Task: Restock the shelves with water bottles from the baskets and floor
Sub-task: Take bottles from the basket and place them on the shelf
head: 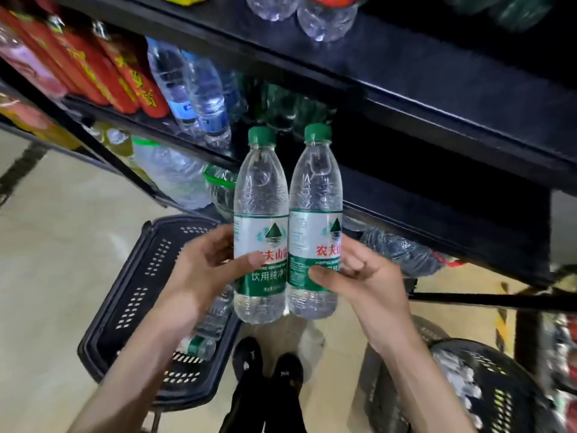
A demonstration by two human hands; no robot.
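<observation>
Black shelf (437,98) bg: 2 "农夫山" btls (260,214) (315,210)

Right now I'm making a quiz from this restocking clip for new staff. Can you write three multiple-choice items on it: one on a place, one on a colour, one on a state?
1. Where does the black basket stand?
A. on the floor, below the left hand
B. on a shelf
C. hung from a hand

2. What colour are the caps of the left bottle and the right bottle?
A. red
B. green
C. blue

3. How are these two bottles held?
A. upright, side by side, one in each hand
B. both in one hand
C. lying flat on open palms

Key: 1 A, the basket sits on the pale floor. 2 B, both caps are green. 3 A, the left hand grips one and the right hand the other, both with caps up.
</observation>
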